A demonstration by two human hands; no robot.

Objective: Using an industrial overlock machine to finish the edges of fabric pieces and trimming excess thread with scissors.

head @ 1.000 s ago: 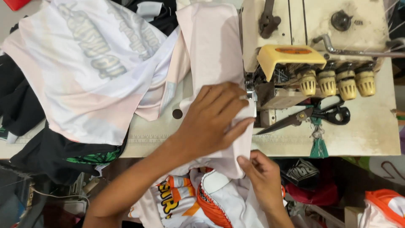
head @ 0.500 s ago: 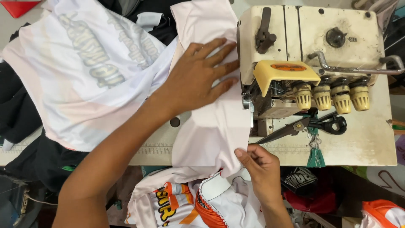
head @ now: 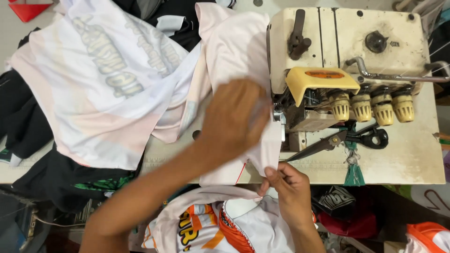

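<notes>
One pale pink fabric panel (head: 234,51) is lying across the cream table (head: 412,159), running up beside one overlock sewing machine (head: 356,42) carrying four yellow tension knobs (head: 370,107). The left hand (head: 234,119) is pressing flat on it, fingers together; the right hand (head: 288,180) is pinching its lower edge. One pair of black scissors (head: 347,140) is resting nearby.

Right of the hands the sewing machine (head: 356,47) walls off the desk (head: 412,159), its yellow guard (head: 318,79) and row of knobs (head: 370,107) jutting toward them; black scissors (head: 347,140) lie just right of the right hand (head: 290,192), leaving bare desk only farther right. Left of the left hand (head: 234,122) a heap of pale printed garments (head: 103,89) over dark cloth (head: 28,122) covers the surface; a narrow bare strip shows beneath the forearm, and more garments (head: 225,225) crowd the space below the desk edge.
</notes>
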